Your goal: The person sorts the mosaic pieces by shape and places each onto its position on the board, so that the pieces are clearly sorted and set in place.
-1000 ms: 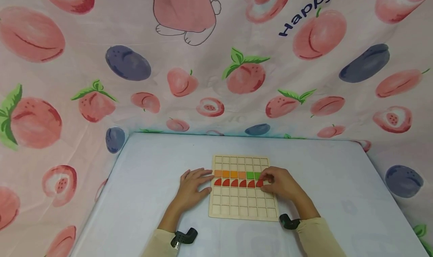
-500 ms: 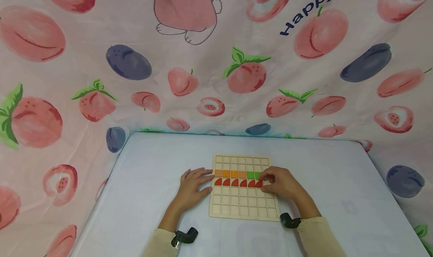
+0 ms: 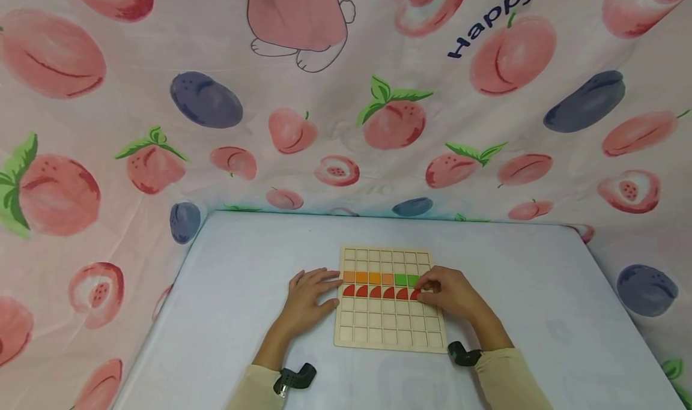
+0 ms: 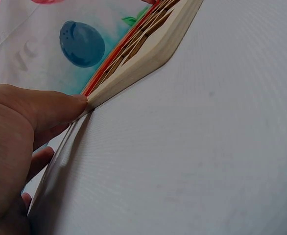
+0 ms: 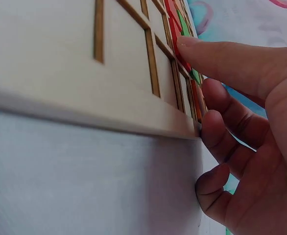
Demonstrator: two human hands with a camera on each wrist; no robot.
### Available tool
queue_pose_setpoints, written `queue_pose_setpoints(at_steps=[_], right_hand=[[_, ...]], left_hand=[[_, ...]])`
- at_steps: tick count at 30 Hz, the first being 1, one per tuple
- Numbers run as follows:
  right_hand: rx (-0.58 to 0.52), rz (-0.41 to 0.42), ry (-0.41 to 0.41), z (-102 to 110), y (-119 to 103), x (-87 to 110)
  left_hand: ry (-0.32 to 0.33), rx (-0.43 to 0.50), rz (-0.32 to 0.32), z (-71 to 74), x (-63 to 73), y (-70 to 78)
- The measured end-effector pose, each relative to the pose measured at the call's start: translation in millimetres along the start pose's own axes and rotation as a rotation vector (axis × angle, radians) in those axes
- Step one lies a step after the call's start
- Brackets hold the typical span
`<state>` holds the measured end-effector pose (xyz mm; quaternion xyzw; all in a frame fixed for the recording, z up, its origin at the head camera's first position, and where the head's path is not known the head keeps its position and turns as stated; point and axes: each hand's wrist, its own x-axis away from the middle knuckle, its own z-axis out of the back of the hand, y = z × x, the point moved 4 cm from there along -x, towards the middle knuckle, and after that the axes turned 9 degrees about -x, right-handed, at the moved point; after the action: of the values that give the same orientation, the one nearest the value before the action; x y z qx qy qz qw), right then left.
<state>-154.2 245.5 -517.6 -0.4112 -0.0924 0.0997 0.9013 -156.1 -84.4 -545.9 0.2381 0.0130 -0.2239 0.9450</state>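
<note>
A pale wooden grid board (image 3: 389,332) lies flat on the white table. Across it runs a row of orange and green square tiles (image 3: 374,278); just below is a row of tiles with red quarter-circle shapes (image 3: 375,292). My left hand (image 3: 309,302) touches the board's left edge with thumb and fingertips, its fingers fairly straight. My right hand (image 3: 451,290) reaches over the right side, thumb and index finger pinching the rightmost red quarter-circle tile (image 3: 415,295), which they partly cover. In the right wrist view the thumb (image 5: 197,46) lies against red, while the other fingers curl at the board's edge.
The white tabletop (image 3: 254,248) surrounds the board. Behind and beside it hangs a fruit-printed cloth (image 3: 335,86). Black wrist cameras sit at the left cuff (image 3: 296,376) and right cuff (image 3: 463,354), close to the table.
Right thumb and index finger have shifted very slightly at the rightmost red tile, whose visible part looks a little different. The left hand and the board have stayed put.
</note>
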Motion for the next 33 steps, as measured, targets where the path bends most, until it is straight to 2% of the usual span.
queue_pose_setpoints(at_steps=[5, 12, 18, 28, 33], right_hand=[[-0.009, -0.017, 0.018, 3.3, 2.5, 1.8], [-0.035, -0.014, 0.021, 4.4, 3.6, 3.1], [-0.055, -0.042, 0.017, 3.0, 5.8, 3.1], [-0.063, -0.022, 0.011, 2.5, 4.0, 1.5], [-0.051, -0.052, 0.017, 2.0, 7.5, 1.7]], left_hand=[[-0.003, 0.0, 0.005, -0.6, -0.1, -0.6], [0.033, 0.002, -0.025, 1.4, 1.0, 0.2], [0.02, 0.032, -0.023, 3.2, 1.0, 0.7], [0.019, 0.034, -0.012, 3.2, 0.7, 0.4], [0.022, 0.028, -0.006, 1.7, 0.5, 0.7]])
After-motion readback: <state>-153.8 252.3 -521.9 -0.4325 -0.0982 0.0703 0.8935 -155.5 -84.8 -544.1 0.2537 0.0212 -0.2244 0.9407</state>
